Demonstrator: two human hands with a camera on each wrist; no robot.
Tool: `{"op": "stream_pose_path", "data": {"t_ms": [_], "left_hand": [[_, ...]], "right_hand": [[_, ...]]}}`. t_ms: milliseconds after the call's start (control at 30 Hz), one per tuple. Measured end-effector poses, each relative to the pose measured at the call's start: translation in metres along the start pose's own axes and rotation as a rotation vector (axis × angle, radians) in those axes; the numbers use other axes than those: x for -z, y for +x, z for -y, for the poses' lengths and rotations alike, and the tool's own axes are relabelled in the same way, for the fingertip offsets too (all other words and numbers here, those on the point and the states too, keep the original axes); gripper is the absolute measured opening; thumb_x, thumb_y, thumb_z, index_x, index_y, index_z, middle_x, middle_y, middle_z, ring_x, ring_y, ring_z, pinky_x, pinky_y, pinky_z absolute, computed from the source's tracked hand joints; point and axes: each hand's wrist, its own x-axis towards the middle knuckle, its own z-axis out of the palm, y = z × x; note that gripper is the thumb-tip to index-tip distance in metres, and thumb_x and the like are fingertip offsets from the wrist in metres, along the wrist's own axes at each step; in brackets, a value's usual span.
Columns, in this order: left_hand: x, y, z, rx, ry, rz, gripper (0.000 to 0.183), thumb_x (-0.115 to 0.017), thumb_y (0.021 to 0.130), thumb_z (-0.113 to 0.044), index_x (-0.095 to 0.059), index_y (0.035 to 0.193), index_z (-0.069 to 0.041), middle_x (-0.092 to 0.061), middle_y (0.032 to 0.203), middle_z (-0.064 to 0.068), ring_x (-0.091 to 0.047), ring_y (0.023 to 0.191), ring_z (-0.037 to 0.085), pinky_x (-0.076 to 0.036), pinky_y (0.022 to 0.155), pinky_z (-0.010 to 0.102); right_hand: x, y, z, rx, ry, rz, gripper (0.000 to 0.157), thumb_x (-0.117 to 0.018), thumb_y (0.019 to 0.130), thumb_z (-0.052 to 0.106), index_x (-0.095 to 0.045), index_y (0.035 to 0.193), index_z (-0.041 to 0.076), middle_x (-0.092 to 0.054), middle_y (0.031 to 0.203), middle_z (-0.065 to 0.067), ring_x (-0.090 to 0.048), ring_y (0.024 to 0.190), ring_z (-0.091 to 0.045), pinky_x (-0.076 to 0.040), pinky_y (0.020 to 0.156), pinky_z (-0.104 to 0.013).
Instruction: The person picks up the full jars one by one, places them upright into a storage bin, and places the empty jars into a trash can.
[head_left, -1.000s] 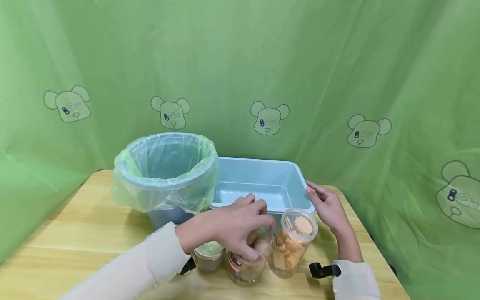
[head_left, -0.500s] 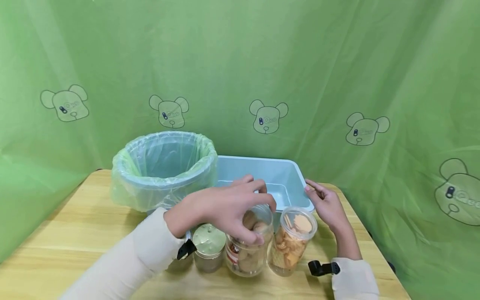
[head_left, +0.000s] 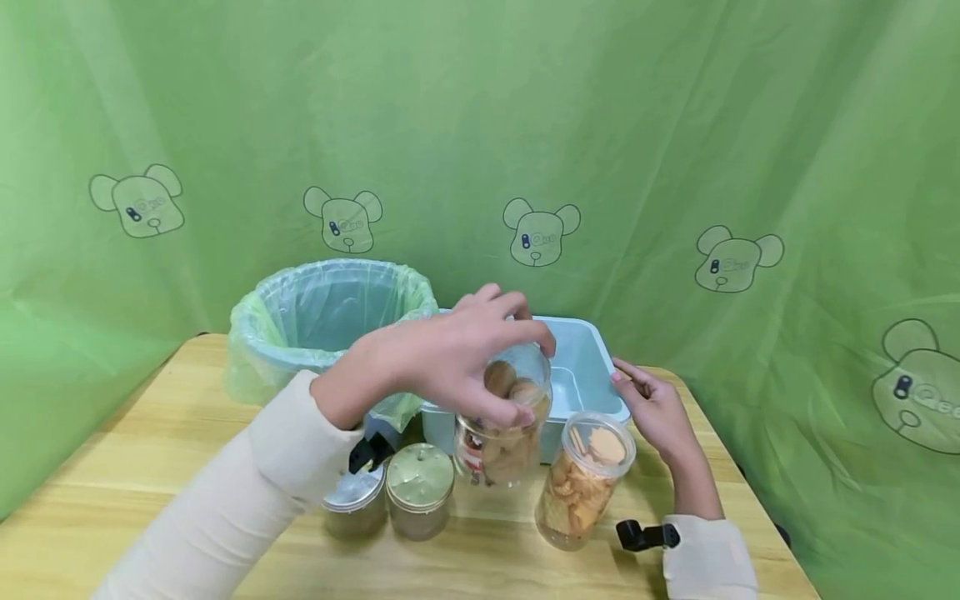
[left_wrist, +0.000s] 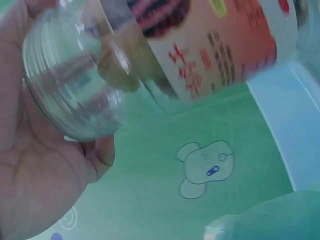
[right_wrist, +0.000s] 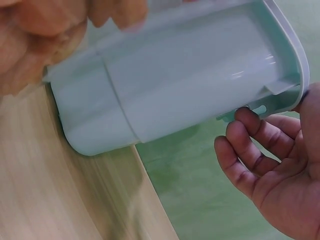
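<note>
Jar [head_left: 516, 446] hangs over a wooden table [head_left: 161, 433], green cloth [head_left: 450, 108] behind.

right hand [right_wrist: 285, 185] grips pale blue bin [right_wrist: 190, 70]

its fingers curl under the rim [right_wrist: 298, 45], by a slot [right_wrist: 260, 109]. wood table [right_wrist: 50, 165] shows lower left, green cloth [right_wrist: 190, 170] beyond, blurred orange-brown pieces [right_wrist: 40, 25] upper left.

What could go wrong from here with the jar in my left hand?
Your left hand grips the jar near its top, so the smooth plastic might slip.
In the head view, its base overlaps the near wall of the tub; moving forward too low could knock it.
Your right hand holds the tub at one end only, so a knock might swing it.
</note>
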Motion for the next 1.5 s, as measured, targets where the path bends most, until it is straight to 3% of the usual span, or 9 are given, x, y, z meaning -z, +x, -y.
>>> {"op": "stream_pose_path", "data": {"t_ms": [367, 633, 733, 867, 1100, 1167, 1500], "left_hand": [[0.013, 0.009, 0.007, 0.12, 0.143, -0.138, 0.056, -0.061, 0.078, -0.058, -0.049, 0.122, -0.027, -0.042, 0.11, -0.001, -0.032, 0.096, 0.02, -0.03, 0.077, 0.033], [0.004, 0.028, 0.009, 0.32, 0.309, -0.18, 0.054, -0.055, 0.075, -0.059, -0.045, 0.12, -0.031, -0.04, 0.107, -0.002, -0.031, 0.093, 0.021, -0.027, 0.071, 0.031], [-0.002, 0.033, 0.012, 0.37, 0.334, -0.197, 0.057, -0.055, 0.074, -0.06, -0.044, 0.121, -0.03, -0.039, 0.107, -0.001, -0.03, 0.093, 0.022, -0.027, 0.071, 0.031], [-0.012, 0.039, 0.016, 0.404, 0.352, -0.206, 0.062, -0.054, 0.074, -0.064, -0.042, 0.124, -0.029, -0.039, 0.107, 0.001, -0.03, 0.093, 0.024, -0.027, 0.071, 0.033], [-0.031, 0.047, 0.034, 0.455, 0.368, -0.157, 0.065, -0.052, 0.074, -0.066, -0.04, 0.127, -0.03, -0.04, 0.108, 0.003, -0.03, 0.092, 0.024, -0.028, 0.071, 0.034], [-0.038, 0.049, 0.039, 0.47, 0.381, -0.129, 0.067, -0.052, 0.075, -0.068, -0.04, 0.128, -0.029, -0.041, 0.109, 0.004, -0.032, 0.093, 0.025, -0.029, 0.072, 0.035], [-0.078, 0.057, 0.054, 0.493, 0.333, -0.006, 0.072, -0.055, 0.076, -0.067, -0.04, 0.133, -0.025, -0.042, 0.118, 0.01, -0.034, 0.101, 0.03, -0.033, 0.077, 0.04]], "right_hand": [[-0.004, 0.004, 0.004, -0.003, -0.017, 0.007, 0.053, -0.047, 0.096, 0.048, -0.048, 0.14, 0.018, -0.059, 0.125, -0.016, -0.058, 0.098, -0.016, -0.049, 0.072, -0.023], [0.001, 0.001, 0.0, -0.013, -0.031, 0.004, 0.052, -0.046, 0.097, 0.046, -0.047, 0.141, 0.017, -0.056, 0.128, -0.017, -0.055, 0.102, -0.014, -0.048, 0.072, -0.02], [0.001, 0.001, -0.001, -0.02, -0.027, 0.008, 0.053, -0.046, 0.096, 0.047, -0.046, 0.141, 0.018, -0.056, 0.129, -0.017, -0.055, 0.101, -0.012, -0.048, 0.073, -0.02], [0.0, 0.001, -0.002, -0.021, -0.037, 0.007, 0.055, -0.046, 0.097, 0.048, -0.046, 0.141, 0.017, -0.056, 0.129, -0.018, -0.056, 0.107, -0.021, -0.047, 0.076, -0.022], [-0.001, 0.002, -0.001, -0.018, -0.037, 0.014, 0.058, -0.044, 0.097, 0.049, -0.045, 0.142, 0.013, -0.051, 0.134, -0.02, -0.051, 0.118, -0.033, -0.042, 0.092, -0.043], [-0.001, 0.002, -0.001, -0.018, -0.035, 0.016, 0.058, -0.044, 0.097, 0.049, -0.045, 0.142, 0.012, -0.05, 0.135, -0.021, -0.051, 0.119, -0.033, -0.042, 0.093, -0.045], [-0.001, 0.001, -0.001, -0.031, -0.033, 0.013, 0.059, -0.044, 0.097, 0.049, -0.044, 0.142, 0.011, -0.052, 0.134, -0.019, -0.051, 0.118, -0.031, -0.042, 0.081, -0.017]]}}
